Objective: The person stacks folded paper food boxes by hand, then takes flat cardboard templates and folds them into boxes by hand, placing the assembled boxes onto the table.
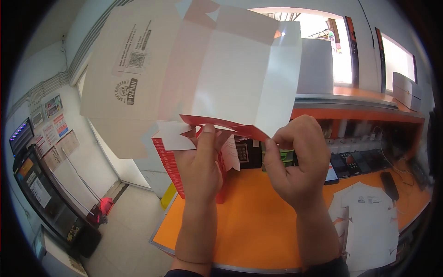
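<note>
A partly folded cardboard food box [240,78] is held up in front of me, its white inside facing me. Printed on its wide panel at the left are a chicken logo, small text and a square code. My left hand [200,161] grips the near edge, thumb up by the slotted red flap. At the right end of that flap, my right hand [297,161] pinches the corner between thumb and curled fingers. Behind my left hand, a stack of red boxes [168,168] stands on the orange counter [254,217], partly hidden.
Flat white box blanks [371,226] lie at the counter's right side. Behind them are a phone [331,174], dark devices [355,162] and cables. A black safe-like box with a keypad [248,152] sits at the back. A glass-door fridge [46,194] stands at the left.
</note>
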### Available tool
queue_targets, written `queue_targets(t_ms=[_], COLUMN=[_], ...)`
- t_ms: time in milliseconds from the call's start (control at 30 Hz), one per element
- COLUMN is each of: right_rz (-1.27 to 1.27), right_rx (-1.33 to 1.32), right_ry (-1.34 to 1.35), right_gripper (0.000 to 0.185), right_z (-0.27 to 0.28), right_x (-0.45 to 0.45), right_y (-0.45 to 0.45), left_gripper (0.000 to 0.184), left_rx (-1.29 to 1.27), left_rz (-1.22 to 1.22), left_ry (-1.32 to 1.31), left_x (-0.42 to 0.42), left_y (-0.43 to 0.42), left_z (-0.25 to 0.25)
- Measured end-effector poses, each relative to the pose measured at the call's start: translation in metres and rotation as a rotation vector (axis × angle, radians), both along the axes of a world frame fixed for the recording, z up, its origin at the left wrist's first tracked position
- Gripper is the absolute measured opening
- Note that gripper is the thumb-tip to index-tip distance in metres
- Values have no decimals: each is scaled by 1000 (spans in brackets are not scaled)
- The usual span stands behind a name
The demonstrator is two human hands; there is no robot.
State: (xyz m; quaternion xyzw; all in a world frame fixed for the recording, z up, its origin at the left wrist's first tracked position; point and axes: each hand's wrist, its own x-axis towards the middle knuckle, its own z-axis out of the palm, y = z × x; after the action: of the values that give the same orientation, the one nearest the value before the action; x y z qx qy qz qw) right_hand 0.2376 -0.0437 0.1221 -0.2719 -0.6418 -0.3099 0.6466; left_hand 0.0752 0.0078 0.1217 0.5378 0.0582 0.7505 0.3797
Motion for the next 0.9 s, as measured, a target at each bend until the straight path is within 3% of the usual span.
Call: queue_targets(t_ms=[267, 467, 567, 633, 767, 800, 900], right_rz=[-56, -33, 66, 224, 394, 336, 126], right_rx=[-77, -182, -295, -354, -419, -381, -215], right_ry=[-67, -47, -29, 43, 96, 62, -28], right_gripper=[18, 17, 16, 17, 23, 23, 26], right_z=[2, 1, 0, -1, -1, -5, -14], right_x=[0, 6, 9, 6, 7, 11, 20], right_y=[-8, -4, -5, -4, -6, -6, -3], left_gripper=[34, 59, 63, 66, 87, 90, 93], left_rx=[-6, 107, -10, 116, 468, 531, 446], left_rz=[129, 148, 166, 331, 634, 740, 740], left_ry=[167, 268, 455, 547, 697, 767, 822], left_x=[11, 17, 9, 12, 31, 35, 41], left_y=[-3, -3, -9, 6, 6, 0, -7], left_z=[-6, -1, 3, -10, -12, -12, -12])
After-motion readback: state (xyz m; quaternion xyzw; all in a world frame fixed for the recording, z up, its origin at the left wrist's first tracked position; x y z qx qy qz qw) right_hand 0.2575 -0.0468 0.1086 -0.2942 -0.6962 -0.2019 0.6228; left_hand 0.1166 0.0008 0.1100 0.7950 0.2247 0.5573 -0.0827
